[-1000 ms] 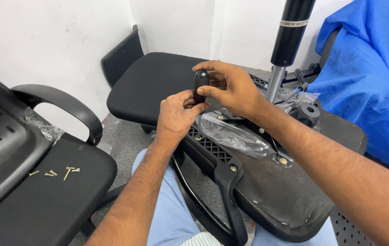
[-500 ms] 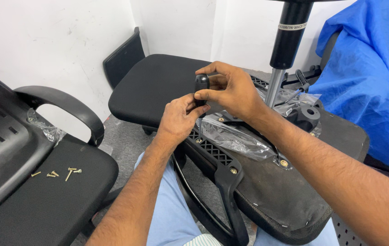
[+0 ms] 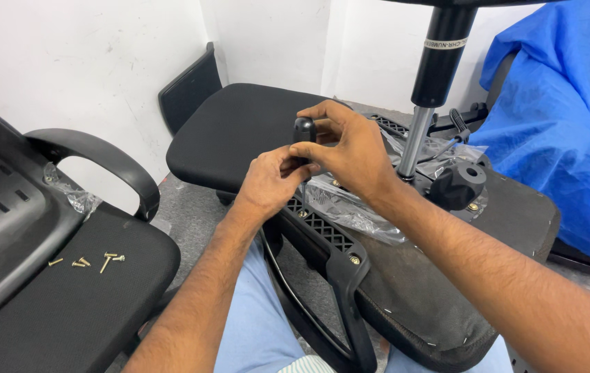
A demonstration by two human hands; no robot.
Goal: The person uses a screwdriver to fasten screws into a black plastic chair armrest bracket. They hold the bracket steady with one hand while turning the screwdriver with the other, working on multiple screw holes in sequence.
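Together, the right hand (image 3: 353, 148) grips the screwdriver (image 3: 302, 131) handle while left hand (image 3: 272, 181) fingers pinch its shaft, steadying it upright on the chair (image 3: 447, 290) underside.

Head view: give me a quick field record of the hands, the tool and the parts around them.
left hand: curled low around the tool's shaft, over the black armrest bracket
right hand: gripping the black screwdriver handle from above
tool: upright, tip hidden behind the left hand
workpiece: upturned chair seat across the lap, gas cylinder pointing up
plastic wrap: crumpled beside the bracket
loose screws: on the seat of the chair at left
far right: blue sheet
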